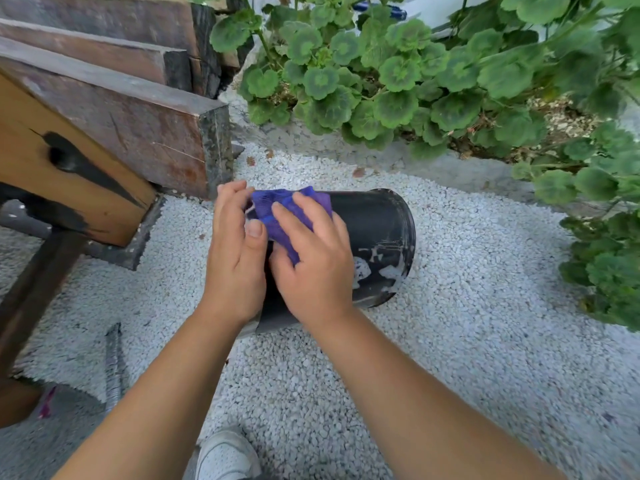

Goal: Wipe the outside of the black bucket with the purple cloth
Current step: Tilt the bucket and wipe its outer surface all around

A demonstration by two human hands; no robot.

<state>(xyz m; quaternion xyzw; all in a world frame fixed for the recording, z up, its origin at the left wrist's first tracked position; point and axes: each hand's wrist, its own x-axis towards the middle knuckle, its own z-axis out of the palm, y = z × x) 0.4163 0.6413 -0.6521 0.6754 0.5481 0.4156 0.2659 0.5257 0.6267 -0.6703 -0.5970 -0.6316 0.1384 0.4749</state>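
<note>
The black bucket (375, 233) lies on its side on white gravel, its rim pointing right, with whitish smears on the wall near the rim. My left hand (235, 258) grips the bucket's base end at the left. My right hand (311, 265) presses the purple cloth (277, 209) flat against the top of the bucket's outer wall. The cloth is crumpled and partly hidden under my fingers. My hands cover the left half of the bucket.
Stacked wooden beams (114, 109) stand close at the left, almost touching my left hand. Leafy green plants (398, 74) border the back and right, behind a concrete kerb (446, 168). White gravel (467, 323) spreads around. My white shoe (227, 457) shows at the bottom.
</note>
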